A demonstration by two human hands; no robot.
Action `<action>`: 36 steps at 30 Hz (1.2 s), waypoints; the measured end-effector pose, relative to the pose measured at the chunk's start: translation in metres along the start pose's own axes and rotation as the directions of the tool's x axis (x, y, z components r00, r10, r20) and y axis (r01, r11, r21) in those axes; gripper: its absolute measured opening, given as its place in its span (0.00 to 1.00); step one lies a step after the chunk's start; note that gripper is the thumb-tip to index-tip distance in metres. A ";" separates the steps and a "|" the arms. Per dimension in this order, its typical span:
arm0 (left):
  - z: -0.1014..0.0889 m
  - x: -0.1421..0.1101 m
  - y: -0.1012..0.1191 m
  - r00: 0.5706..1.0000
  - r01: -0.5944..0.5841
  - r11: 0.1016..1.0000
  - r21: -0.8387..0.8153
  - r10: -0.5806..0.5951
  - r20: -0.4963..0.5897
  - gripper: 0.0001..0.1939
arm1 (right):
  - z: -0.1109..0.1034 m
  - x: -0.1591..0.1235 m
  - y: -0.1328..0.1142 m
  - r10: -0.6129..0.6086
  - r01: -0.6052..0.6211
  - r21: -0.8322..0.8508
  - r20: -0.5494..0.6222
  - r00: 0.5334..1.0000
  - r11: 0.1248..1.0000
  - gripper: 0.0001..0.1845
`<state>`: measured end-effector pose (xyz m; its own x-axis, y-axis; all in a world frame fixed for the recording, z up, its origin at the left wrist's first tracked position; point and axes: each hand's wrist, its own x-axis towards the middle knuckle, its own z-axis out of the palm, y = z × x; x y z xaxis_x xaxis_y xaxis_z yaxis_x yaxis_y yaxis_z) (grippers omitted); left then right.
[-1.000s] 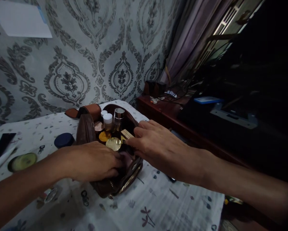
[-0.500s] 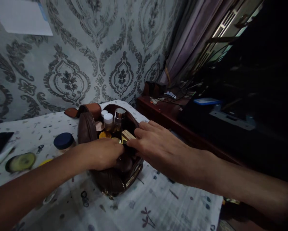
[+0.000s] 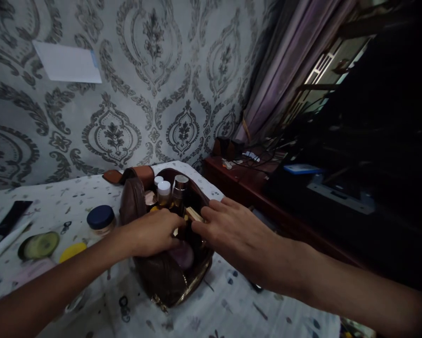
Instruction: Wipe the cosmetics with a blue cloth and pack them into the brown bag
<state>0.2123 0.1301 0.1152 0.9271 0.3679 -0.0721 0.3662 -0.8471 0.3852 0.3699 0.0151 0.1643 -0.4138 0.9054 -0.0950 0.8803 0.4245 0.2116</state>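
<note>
A brown leather bag (image 3: 163,281) stands unzipped on the cloth, packed with cosmetics. My left hand (image 3: 156,232) reaches into it with curled fingers; what they grip, if anything, is hidden. Just below those fingers lies a pinkish rounded item (image 3: 183,255). My right hand (image 3: 237,232) is closed over the bag's right rim, beside a light wooden-looking block (image 3: 194,214). Toward the back of the bag stand a white-capped bottle (image 3: 164,188), a silver-capped bottle (image 3: 180,184) and a smaller white cap (image 3: 158,180).
Left of the bag are a blue-lidded jar (image 3: 101,218), a yellow round item (image 3: 72,251), a green round container (image 3: 40,245) and a black tube (image 3: 11,218). A patterned cloth (image 3: 232,310) covers the table. A dark red wooden surface (image 3: 228,178) with cables adjoins at the right.
The view has tilted up, so everything sits lower in it. Inside the bag, my left hand has lifted slightly and the pinkish item now shows. My right hand stays at the rim.
</note>
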 end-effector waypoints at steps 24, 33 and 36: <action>-0.006 0.021 0.012 0.992 -0.054 0.964 0.262 0.082 -0.096 0.06 | 0.019 -0.019 0.021 -0.166 0.177 0.100 -0.112 0.980 0.979 0.08; -0.002 0.027 0.008 0.996 -0.066 0.957 0.283 0.079 -0.036 0.14 | 0.027 -0.024 0.028 -0.195 0.210 0.129 -0.122 0.973 0.969 0.14; -0.001 0.029 0.009 0.998 -0.030 0.963 0.269 0.042 -0.042 0.13 | 0.034 -0.025 0.034 -0.192 0.224 0.191 -0.169 0.967 0.956 0.13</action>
<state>0.2423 0.1331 0.1172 0.9376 0.3474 -0.0173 0.3467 -0.9295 0.1255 0.4180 0.0071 0.1408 -0.6086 0.7929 0.0322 0.7932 0.6090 -0.0043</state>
